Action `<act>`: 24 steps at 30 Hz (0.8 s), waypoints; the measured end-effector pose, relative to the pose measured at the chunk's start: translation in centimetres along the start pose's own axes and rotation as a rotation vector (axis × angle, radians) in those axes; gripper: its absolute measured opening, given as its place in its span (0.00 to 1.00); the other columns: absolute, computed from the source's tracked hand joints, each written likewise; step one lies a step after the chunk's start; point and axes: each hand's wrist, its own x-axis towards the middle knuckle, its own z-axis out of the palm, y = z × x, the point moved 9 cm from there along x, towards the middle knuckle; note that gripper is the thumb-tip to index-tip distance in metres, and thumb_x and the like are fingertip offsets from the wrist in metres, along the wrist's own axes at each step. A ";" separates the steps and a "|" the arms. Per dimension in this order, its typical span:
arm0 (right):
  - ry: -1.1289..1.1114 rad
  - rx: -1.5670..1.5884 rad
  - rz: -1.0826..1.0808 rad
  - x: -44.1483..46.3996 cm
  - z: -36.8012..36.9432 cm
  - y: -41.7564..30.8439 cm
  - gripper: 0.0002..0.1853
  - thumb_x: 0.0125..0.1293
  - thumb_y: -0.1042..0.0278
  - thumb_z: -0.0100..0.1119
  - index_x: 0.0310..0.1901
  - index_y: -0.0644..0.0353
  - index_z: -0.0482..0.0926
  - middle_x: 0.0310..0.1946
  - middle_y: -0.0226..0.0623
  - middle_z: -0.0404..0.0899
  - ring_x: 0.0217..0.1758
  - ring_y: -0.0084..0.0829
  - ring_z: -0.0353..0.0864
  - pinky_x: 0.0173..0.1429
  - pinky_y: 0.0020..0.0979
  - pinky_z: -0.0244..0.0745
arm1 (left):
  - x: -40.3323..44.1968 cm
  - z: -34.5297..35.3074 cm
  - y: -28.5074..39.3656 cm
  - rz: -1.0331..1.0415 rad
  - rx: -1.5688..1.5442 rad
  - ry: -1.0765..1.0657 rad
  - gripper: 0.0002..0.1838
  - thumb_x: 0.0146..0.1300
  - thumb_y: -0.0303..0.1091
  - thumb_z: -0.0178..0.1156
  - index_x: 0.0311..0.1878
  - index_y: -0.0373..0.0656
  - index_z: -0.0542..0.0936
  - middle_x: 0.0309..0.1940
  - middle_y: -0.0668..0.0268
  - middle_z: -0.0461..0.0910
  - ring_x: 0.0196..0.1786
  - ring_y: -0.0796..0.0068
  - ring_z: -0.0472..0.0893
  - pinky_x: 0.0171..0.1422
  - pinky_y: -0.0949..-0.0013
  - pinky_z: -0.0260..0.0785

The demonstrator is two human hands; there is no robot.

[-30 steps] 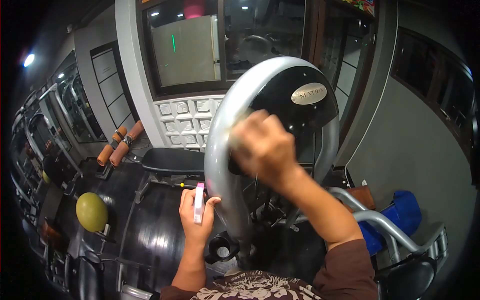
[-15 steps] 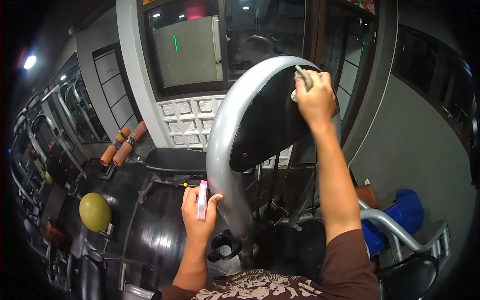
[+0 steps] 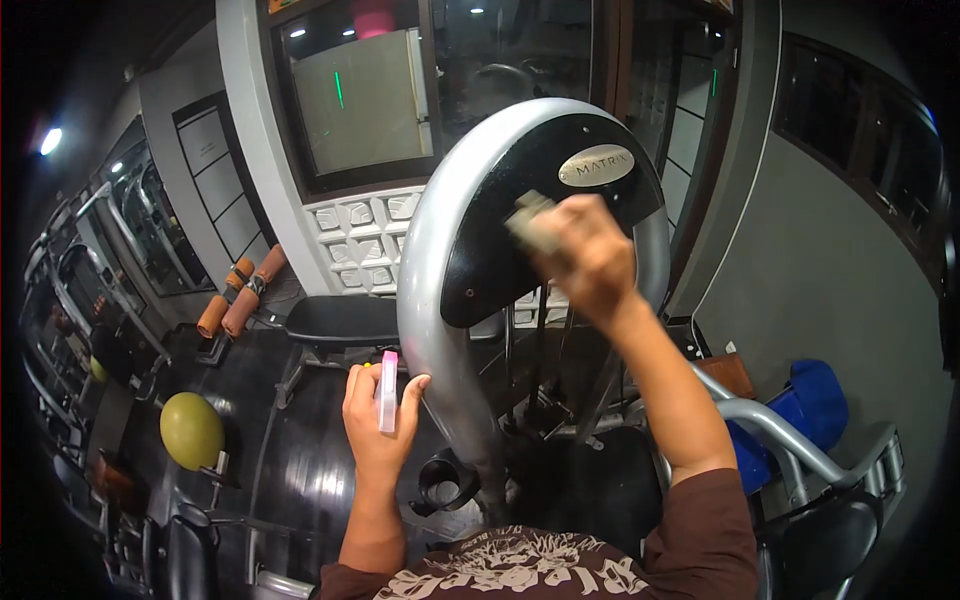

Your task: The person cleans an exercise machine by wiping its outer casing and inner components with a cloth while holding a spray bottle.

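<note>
A gym machine has a curved silver frame (image 3: 420,260) around a black panel (image 3: 500,240) with an oval MATRIX badge (image 3: 596,165). My right hand (image 3: 592,262), blurred by motion, is closed on a greyish-green cloth (image 3: 535,224) in front of the panel, below and left of the badge. Lower left, my left hand (image 3: 382,412) is wrapped round a small clear container with a pink top (image 3: 388,395). Its thumb is at the left edge of the silver frame.
A black cup holder (image 3: 443,482) sits low beside the frame. Behind it is a padded bench (image 3: 340,320). A yellow-green ball (image 3: 192,431) lies at the left. Silver bars (image 3: 765,425) and a blue object (image 3: 812,410) are at the right.
My right hand has moved with the cloth from over the badge down and left across the panel, uncovering the badge. My left hand still holds the container, slightly further left in view.
</note>
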 end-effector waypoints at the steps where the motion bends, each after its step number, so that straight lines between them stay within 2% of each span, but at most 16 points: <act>1: 0.050 0.044 0.159 0.4 -1.2 3.4 0.15 0.60 0.65 0.76 0.48 0.53 0.86 0.47 0.39 0.80 0.45 0.43 0.87 0.45 0.43 0.86 | 0.1 -0.3 0.7 0.010 -0.013 -0.009 0.17 0.57 0.28 0.80 0.39 0.35 0.79 0.31 0.61 0.76 0.31 0.66 0.75 0.38 0.67 0.68; 2: 0.097 0.040 0.342 -0.5 -1.7 7.6 0.14 0.66 0.61 0.73 0.50 0.57 0.87 0.47 0.41 0.81 0.45 0.43 0.87 0.52 0.42 0.84 | 0.1 -0.6 1.4 0.018 -0.027 -0.020 0.17 0.57 0.28 0.81 0.38 0.35 0.79 0.31 0.61 0.76 0.31 0.65 0.75 0.38 0.66 0.68; 4: 0.172 0.093 0.733 -4.1 -1.6 16.1 0.16 0.71 0.56 0.70 0.51 0.59 0.88 0.47 0.42 0.83 0.47 0.42 0.87 0.54 0.40 0.82 | 0.4 -1.1 3.5 0.043 -0.071 -0.062 0.16 0.56 0.28 0.81 0.37 0.35 0.79 0.29 0.62 0.76 0.29 0.66 0.74 0.36 0.66 0.67; 6: 0.210 0.066 0.811 -7.2 -1.8 20.3 0.19 0.74 0.52 0.68 0.54 0.59 0.88 0.47 0.43 0.83 0.47 0.38 0.87 0.53 0.37 0.81 | 0.6 -1.3 5.7 0.095 -0.102 -0.104 0.16 0.56 0.27 0.81 0.36 0.36 0.79 0.28 0.62 0.75 0.28 0.67 0.74 0.35 0.66 0.66; 7: 0.175 0.206 0.848 -8.8 -0.9 22.6 0.19 0.73 0.54 0.70 0.54 0.60 0.88 0.46 0.43 0.84 0.46 0.35 0.87 0.53 0.35 0.81 | 0.6 -1.3 6.7 0.134 -0.115 -0.121 0.16 0.56 0.26 0.81 0.36 0.36 0.79 0.28 0.62 0.75 0.27 0.67 0.73 0.34 0.66 0.66; 11: 0.124 0.263 0.825 -8.1 -2.5 19.4 0.17 0.72 0.58 0.72 0.53 0.63 0.88 0.46 0.38 0.83 0.45 0.26 0.84 0.51 0.31 0.80 | 1.0 -1.1 9.1 0.256 -0.141 -0.135 0.16 0.55 0.24 0.81 0.35 0.37 0.78 0.27 0.62 0.75 0.26 0.67 0.73 0.32 0.67 0.65; 14: 0.119 0.224 0.778 -7.8 -2.6 18.0 0.17 0.71 0.59 0.73 0.52 0.63 0.88 0.46 0.37 0.82 0.44 0.26 0.84 0.51 0.31 0.80 | 1.3 -1.6 9.8 0.276 -0.148 -0.092 0.16 0.54 0.23 0.81 0.37 0.37 0.79 0.27 0.61 0.75 0.27 0.65 0.73 0.32 0.65 0.66; 15: 0.142 0.319 0.837 -6.8 -3.0 15.2 0.15 0.70 0.61 0.74 0.51 0.63 0.88 0.46 0.38 0.81 0.45 0.30 0.84 0.51 0.32 0.80 | 1.2 -1.7 9.9 0.281 -0.152 -0.068 0.16 0.54 0.22 0.81 0.37 0.37 0.79 0.27 0.61 0.75 0.27 0.63 0.74 0.32 0.65 0.67; 16: 0.170 0.205 0.699 -6.7 -2.5 14.7 0.14 0.70 0.63 0.73 0.51 0.62 0.88 0.46 0.39 0.80 0.45 0.32 0.84 0.49 0.33 0.81 | 1.3 -1.8 9.8 0.284 -0.159 -0.056 0.16 0.54 0.22 0.81 0.38 0.37 0.79 0.28 0.61 0.75 0.27 0.64 0.74 0.32 0.65 0.66; 18: 0.176 0.109 0.536 -4.3 -2.4 8.3 0.12 0.70 0.63 0.71 0.51 0.58 0.88 0.47 0.40 0.77 0.45 0.36 0.84 0.46 0.37 0.82 | 1.2 -2.1 9.2 0.287 -0.168 -0.033 0.17 0.54 0.22 0.81 0.38 0.37 0.80 0.28 0.61 0.75 0.28 0.65 0.74 0.32 0.65 0.66; 19: 0.131 0.064 0.476 -3.2 -2.1 4.5 0.12 0.66 0.68 0.72 0.49 0.60 0.87 0.46 0.41 0.79 0.48 0.41 0.85 0.53 0.40 0.81 | 1.2 -2.3 8.7 0.245 -0.139 -0.041 0.16 0.53 0.22 0.81 0.38 0.37 0.80 0.28 0.60 0.76 0.28 0.66 0.75 0.32 0.66 0.66; 20: 0.082 0.103 0.377 -2.7 -1.1 0.7 0.14 0.59 0.71 0.73 0.47 0.57 0.87 0.46 0.41 0.79 0.48 0.44 0.84 0.52 0.44 0.83 | 1.3 -2.7 8.2 0.184 -0.168 0.002 0.15 0.57 0.26 0.79 0.35 0.37 0.78 0.27 0.62 0.75 0.28 0.68 0.73 0.35 0.68 0.64; 21: 0.066 0.041 0.119 -2.2 -0.2 -3.9 0.15 0.56 0.70 0.72 0.47 0.54 0.87 0.45 0.41 0.80 0.45 0.45 0.85 0.45 0.43 0.85 | 1.3 -3.0 7.9 0.169 -0.167 0.023 0.15 0.57 0.26 0.79 0.35 0.37 0.78 0.28 0.63 0.75 0.29 0.70 0.72 0.35 0.69 0.64; 22: -0.003 0.023 -0.021 -3.1 1.9 -7.6 0.15 0.57 0.67 0.71 0.48 0.51 0.86 0.46 0.39 0.81 0.41 0.42 0.84 0.37 0.40 0.84 | 1.3 -3.4 7.4 0.153 -0.165 0.042 0.14 0.57 0.26 0.79 0.34 0.37 0.78 0.28 0.64 0.75 0.29 0.72 0.72 0.35 0.70 0.63; 23: -0.060 0.027 -0.128 -3.3 2.4 -11.4 0.12 0.62 0.63 0.66 0.48 0.48 0.86 0.47 0.36 0.82 0.37 0.35 0.81 0.28 0.34 0.77 | 1.3 -3.6 7.0 0.128 -0.180 0.060 0.14 0.58 0.26 0.78 0.34 0.37 0.78 0.28 0.66 0.74 0.30 0.76 0.72 0.36 0.72 0.62; 24: -0.093 0.009 -0.249 -3.6 2.9 -14.5 0.11 0.65 0.60 0.63 0.48 0.46 0.86 0.47 0.32 0.82 0.34 0.29 0.79 0.25 0.28 0.69 | 1.3 -3.8 6.6 0.111 -0.187 0.067 0.13 0.60 0.26 0.77 0.34 0.38 0.78 0.29 0.68 0.74 0.29 0.79 0.72 0.35 0.74 0.62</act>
